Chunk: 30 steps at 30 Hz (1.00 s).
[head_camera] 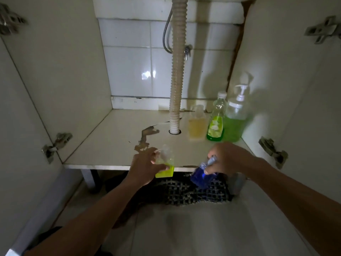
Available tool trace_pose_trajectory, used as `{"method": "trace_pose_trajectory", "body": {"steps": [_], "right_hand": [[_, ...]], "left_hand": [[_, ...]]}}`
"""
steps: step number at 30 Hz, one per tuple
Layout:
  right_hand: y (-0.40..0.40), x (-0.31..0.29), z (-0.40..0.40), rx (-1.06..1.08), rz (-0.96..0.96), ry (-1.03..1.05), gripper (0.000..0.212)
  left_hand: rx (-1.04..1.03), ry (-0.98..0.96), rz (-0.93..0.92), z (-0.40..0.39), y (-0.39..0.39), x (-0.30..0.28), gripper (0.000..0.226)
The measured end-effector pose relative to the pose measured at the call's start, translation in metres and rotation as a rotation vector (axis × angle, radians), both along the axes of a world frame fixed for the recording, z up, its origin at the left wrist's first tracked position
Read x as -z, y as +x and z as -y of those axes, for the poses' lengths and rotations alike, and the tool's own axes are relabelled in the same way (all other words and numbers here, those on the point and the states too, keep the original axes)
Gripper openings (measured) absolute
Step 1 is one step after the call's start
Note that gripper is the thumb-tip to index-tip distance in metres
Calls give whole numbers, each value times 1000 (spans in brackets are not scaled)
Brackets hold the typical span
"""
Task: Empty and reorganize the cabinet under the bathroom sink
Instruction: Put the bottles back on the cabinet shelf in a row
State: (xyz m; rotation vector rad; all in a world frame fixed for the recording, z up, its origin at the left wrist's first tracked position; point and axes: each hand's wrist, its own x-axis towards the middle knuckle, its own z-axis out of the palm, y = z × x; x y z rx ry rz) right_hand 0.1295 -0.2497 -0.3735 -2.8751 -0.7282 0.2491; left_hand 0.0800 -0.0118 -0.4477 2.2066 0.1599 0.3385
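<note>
— While both hands hang at the front lip of the cabinet floor [114, 145], which one is better placed for the next set-down?

— I'd judge the right hand [228, 157]. It is closed round the neck of a blue bottle [202, 177], fingers wrapped near the cap, and the bottle tilts, its long axis leaning from about 1 o'clock at the cap to 7 o'clock at the base. The base hangs just outside the shelf edge, over the dark woven mat [193, 194].

— And the left?

— The left hand [145, 168] grips a small clear bottle of yellow-green liquid [165, 166], thumb and fingers pinched on its side. That one stands close to upright, straddling the front edge, its base below the lip.

— Where do they go?

— Three bottles already stand in a row at the back right: an amber one [197, 124], a clear bottle with a green label [216, 121], and a green pump bottle [235, 119], the last two touching or nearly so. From the right hand that row lies at 12 o'clock, near; from the left hand it lies toward 1 or 2 o'clock, farther off, beyond the corrugated drain hose [177, 71].

— So?

— The free floor in front of the row sits straight ahead of the right hand. The blue bottle must be righted first. The left half of the floor, at 11 o'clock from the left hand, is bare but for a brown stain [145, 139].
</note>
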Motion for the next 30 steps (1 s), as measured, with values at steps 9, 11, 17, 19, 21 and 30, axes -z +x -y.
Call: {"method": "trace_pose_trajectory", "body": {"steps": [9, 11, 17, 19, 21, 30], "right_hand": [[106, -10, -81, -49, 274, -293, 44], [126, -2, -92, -44, 280, -318, 46], [175, 13, -114, -122, 421, -404, 32], [185, 13, -118, -134, 461, -427, 30], [192, 13, -121, -128, 460, -437, 29], [206, 15, -130, -31, 374, -392, 42]], "left_hand": [[-72, -28, 9, -24, 117, 11, 64], [-31, 13, -41, -31, 137, 9, 64], [8, 43, -86, -48, 186, 8, 57], [18, 11, -100, -48, 197, 5, 63], [36, 12, -99, -49, 205, 3, 66], [54, -69, -182, -46, 222, 0, 73]]}}
